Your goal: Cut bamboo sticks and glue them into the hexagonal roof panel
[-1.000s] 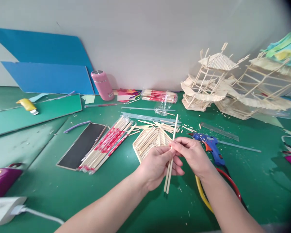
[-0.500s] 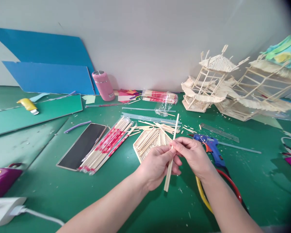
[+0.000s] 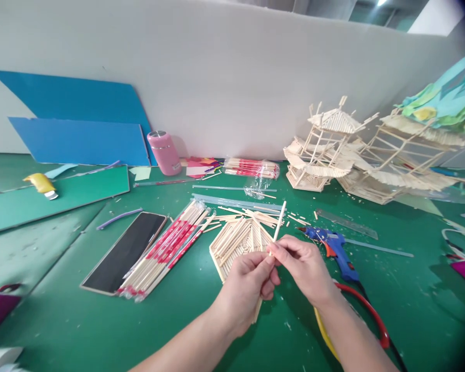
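Both of my hands meet low in the middle of the view, over a green table (image 3: 70, 320). My left hand (image 3: 246, 289) and my right hand (image 3: 304, 268) together pinch a pair of thin wooden sticks (image 3: 279, 222) that slant up to the right; the lower ends are hidden behind my left hand. Just beyond my fingers lies a flat hexagonal panel of glued sticks (image 3: 238, 240). A blue glue gun (image 3: 333, 245) lies right of my right hand.
Bundled chopsticks in red wrappers (image 3: 166, 248) and a black slab (image 3: 126, 250) lie to the left. Stick-built model pavilions (image 3: 325, 150) stand at the back right. A pink bottle (image 3: 163, 152), blue boards (image 3: 77, 139), loose sticks, a ruler (image 3: 346, 223), and red and yellow cables (image 3: 368, 315) surround the hands.
The camera tilted up, so everything sits lower in view. My hands slid the sticks downward through the fingers; less of them shows above my hands and the lower ends are now hidden.
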The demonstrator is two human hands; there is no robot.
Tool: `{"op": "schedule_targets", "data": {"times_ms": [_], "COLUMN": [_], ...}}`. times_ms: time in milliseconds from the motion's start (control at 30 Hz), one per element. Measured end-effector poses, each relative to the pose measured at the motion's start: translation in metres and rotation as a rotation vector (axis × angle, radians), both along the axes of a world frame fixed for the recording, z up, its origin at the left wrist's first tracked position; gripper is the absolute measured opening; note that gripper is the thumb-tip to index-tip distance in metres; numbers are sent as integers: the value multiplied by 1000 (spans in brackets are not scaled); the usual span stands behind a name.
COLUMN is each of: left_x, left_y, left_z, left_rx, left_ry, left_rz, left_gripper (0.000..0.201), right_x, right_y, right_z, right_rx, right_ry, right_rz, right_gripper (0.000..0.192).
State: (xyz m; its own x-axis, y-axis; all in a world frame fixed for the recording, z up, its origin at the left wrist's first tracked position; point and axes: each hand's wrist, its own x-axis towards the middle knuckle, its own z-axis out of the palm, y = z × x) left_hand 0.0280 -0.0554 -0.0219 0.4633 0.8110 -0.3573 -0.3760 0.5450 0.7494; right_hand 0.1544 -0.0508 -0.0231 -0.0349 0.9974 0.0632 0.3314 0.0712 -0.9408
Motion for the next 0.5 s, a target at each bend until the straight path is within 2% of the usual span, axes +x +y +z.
{"op": "schedule_targets", "data": {"times_ms": [133,233,333,433,500], "left_x": [0,-3,-10,-17,-20], "left_y": [0,2,5,8,10], "left_z": [0,-1,-2,0,1], "left_rx": [-32,-49,-57,-44,-18], "left_ry": [30,45,62,85,103], "left_rz": [10,10,16,23,24], "left_gripper": [17,16,17,17,18], "right_x": [25,60,95,115,118], "right_y": [-13,-41,-82,-117,-129], "right_z": [4,0,-27,-64,-81], "right_rx": [-83,-163,-238,-72,-8], "right_ry": [-105,-331,-585,-843,-973], "right_rz": [-93,-168,-123,-135,-173], "right_gripper": [31,29,26,41,52]}}
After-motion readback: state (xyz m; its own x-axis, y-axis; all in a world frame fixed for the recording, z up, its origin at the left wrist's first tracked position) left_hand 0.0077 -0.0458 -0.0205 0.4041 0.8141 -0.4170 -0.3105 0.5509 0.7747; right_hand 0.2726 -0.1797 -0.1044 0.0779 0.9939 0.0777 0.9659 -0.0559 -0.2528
